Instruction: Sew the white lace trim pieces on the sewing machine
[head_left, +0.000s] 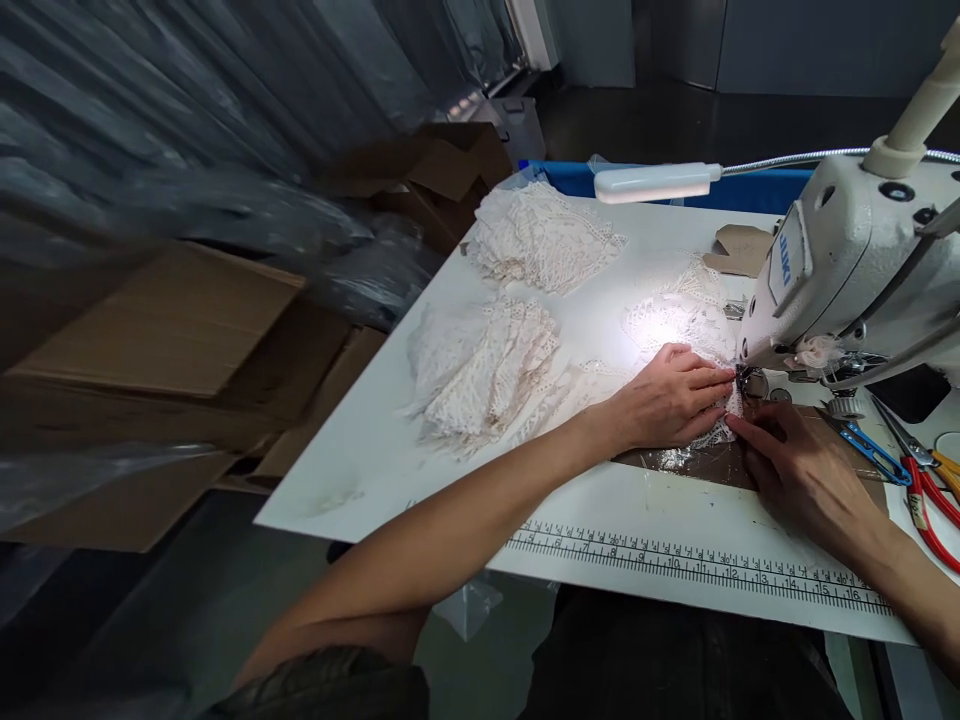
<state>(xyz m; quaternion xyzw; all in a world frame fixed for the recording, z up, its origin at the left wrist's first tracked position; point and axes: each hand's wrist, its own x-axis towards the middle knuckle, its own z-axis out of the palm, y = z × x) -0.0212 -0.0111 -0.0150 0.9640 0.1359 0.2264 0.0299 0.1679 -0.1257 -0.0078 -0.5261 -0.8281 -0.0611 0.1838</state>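
Observation:
My left hand [679, 395] lies flat on a piece of white lace [679, 318], its fingers stretched toward the needle area of a white sewing machine [840, 260]. My right hand [802, 465] is closed at the near edge of this lace, thumb and finger pinching it just in front of the presser foot. Part of the lace is hidden under my left hand. Its far end spreads over the table under a bright spot of light. Both hands rest close together at the machine's left side.
Two piles of white lace, a far pile [544, 235] and a near pile [487, 370], lie on the white table [337, 480]. Blue snips [874, 450] and red-handled scissors [930, 500] lie at right. A lamp [656, 183] hangs above. Cardboard boxes [165, 310] stand left. A printed ruler [675, 560] runs along the front edge.

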